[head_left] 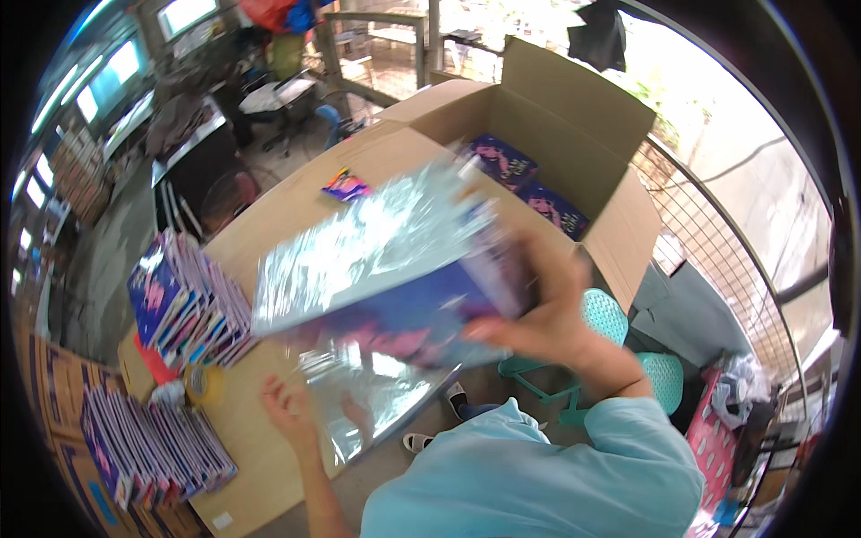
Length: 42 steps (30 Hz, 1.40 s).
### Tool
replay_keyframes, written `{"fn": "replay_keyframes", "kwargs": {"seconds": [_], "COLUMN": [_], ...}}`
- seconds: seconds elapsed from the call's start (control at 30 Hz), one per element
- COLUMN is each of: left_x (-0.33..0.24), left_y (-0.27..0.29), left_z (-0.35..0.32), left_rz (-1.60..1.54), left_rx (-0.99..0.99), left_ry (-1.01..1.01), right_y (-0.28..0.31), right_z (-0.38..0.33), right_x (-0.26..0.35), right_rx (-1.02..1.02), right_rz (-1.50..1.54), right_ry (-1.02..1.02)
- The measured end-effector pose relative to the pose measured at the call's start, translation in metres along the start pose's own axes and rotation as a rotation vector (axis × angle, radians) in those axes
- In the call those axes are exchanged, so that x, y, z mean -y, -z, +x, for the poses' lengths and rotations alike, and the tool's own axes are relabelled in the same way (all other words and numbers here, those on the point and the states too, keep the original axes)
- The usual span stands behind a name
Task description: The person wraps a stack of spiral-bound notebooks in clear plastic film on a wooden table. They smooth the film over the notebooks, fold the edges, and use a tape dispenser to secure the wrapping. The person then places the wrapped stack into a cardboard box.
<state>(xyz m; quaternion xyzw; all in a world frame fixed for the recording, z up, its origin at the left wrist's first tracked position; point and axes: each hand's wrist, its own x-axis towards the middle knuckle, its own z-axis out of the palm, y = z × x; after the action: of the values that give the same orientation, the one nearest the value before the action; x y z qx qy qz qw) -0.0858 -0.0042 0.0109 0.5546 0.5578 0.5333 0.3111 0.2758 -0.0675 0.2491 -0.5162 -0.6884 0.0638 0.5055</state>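
Note:
My right hand (560,309) grips the right end of a plastic-wrapped bundle of purple books (386,309), thumb along its lower side. The bundle is tilted above the table and smeared by motion; its shiny film catches the light. Below it, a clear plastic sheet or bag (377,403) lies at the table's near edge. Beside that plastic, my left hand (291,408) has its fingers apart and holds nothing. Farther off, an open cardboard box (574,121) contains purple bundles (502,161) like the one in my hand.
Two rows of purple books (193,305) (161,448) stand at the table's left, with a yellow tape roll (206,386) between them. A small colourful packet (346,186) lies on the wooden table (256,448). Teal stools (662,381) stand right, near a wire-mesh railing (708,224).

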Motion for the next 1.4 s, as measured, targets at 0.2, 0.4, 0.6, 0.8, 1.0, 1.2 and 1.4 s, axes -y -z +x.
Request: {"fn": "replay_keyframes", "kwargs": {"seconds": [0.2,0.4,0.6,0.8,1.0,1.2,1.4], "left_x": [0.074,0.102,0.087,0.095,0.080,0.087,0.051], "left_y": [-0.088,-0.124,-0.121,-0.121,-0.122,-0.121,-0.113], "left_z": [-0.051,-0.064,-0.058,-0.053,-0.060,-0.061,-0.076], "left_rz": [0.922,0.980,1.012,1.008,1.042,0.994,1.014], "left_rx": [0.586,0.742,0.757,0.770,0.762,0.746,0.755], "left_ry": [-0.133,0.024,0.166,0.108,0.165,0.038,0.157], "right_y": [0.126,0.186,0.179,0.110,0.065,0.079,0.111], "right_z": [0.072,0.092,0.096,0.036,0.003,-0.010,0.095], "right_x": [-0.070,-0.267,-0.389,-0.430,-0.446,-0.478,-0.397], "right_rx": [-0.312,0.032,0.549,1.259,1.120,1.233,0.966], "right_rz": [-0.792,-0.939,-0.478,-0.199,-0.425,-0.423,-0.762], "right_ry": [0.176,-0.212,-0.822,-1.016,-0.830,-0.610,-0.225]}}
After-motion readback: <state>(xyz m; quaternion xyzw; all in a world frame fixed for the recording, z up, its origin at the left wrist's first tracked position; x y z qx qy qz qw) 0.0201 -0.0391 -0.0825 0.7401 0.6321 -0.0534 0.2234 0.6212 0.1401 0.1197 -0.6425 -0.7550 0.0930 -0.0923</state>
